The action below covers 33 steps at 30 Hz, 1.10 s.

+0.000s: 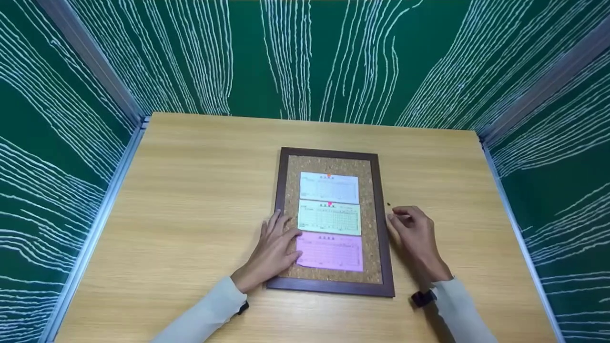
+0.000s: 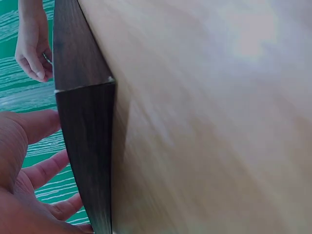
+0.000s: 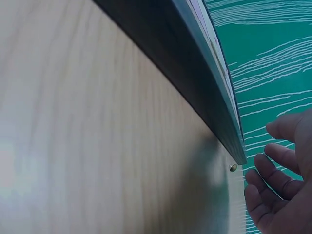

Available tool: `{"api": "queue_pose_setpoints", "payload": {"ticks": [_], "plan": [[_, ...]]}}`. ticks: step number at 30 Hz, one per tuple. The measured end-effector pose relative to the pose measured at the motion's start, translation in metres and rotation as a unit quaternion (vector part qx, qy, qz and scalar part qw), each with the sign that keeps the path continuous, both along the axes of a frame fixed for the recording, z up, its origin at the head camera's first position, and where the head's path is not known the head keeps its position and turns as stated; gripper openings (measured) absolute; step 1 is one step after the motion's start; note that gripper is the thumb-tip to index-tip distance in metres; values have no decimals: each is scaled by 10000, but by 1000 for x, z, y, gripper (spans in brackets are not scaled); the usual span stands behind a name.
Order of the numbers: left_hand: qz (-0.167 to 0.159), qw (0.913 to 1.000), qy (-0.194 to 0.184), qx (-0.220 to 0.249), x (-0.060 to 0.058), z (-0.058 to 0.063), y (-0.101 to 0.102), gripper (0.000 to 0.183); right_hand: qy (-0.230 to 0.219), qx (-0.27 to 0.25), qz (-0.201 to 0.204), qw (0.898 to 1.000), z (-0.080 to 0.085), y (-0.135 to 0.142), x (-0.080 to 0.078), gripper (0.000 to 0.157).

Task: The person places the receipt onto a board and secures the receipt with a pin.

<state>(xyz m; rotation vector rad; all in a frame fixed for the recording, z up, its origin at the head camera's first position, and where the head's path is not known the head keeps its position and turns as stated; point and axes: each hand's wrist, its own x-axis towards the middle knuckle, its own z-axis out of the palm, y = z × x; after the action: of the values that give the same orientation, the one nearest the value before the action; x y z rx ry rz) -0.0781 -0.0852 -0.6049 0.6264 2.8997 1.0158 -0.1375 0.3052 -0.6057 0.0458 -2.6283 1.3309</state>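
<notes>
A cork board (image 1: 329, 164) in a dark wooden frame (image 1: 388, 267) lies on the table. Three paper slips run down it: a white-blue slip (image 1: 329, 188) at the top, a pale green slip (image 1: 329, 219) in the middle and a pink slip (image 1: 329, 252) at the bottom. Red pins (image 1: 329, 176) mark the top edges of the upper two. My left hand (image 1: 274, 252) rests over the frame's left side, fingertips at the pink slip's left edge. Right of the board, my right hand (image 1: 414, 236) hovers with loosely bent fingers, thumb apart from them in the right wrist view, near a small shiny piece (image 3: 233, 167).
The wooden table (image 1: 205, 190) extends around the board. Green panels (image 1: 248, 57) with white wavy lines enclose its back and sides, joined by grey metal posts (image 1: 548, 78). A dark band (image 1: 423, 298) sits on the right wrist.
</notes>
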Motion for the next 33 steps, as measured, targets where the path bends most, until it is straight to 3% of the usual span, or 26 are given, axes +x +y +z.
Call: {"api": "queue_pose_setpoints", "payload": {"ticks": [19,33], "plan": [[-333,9979,-548,-123,2,2,-12,59,176,118,-17,9998,-18,10,-22,17],[-436,9969,-647,-25,3,-1,-15,66,248,170,170,9994,-26,14,-37,16]]}}
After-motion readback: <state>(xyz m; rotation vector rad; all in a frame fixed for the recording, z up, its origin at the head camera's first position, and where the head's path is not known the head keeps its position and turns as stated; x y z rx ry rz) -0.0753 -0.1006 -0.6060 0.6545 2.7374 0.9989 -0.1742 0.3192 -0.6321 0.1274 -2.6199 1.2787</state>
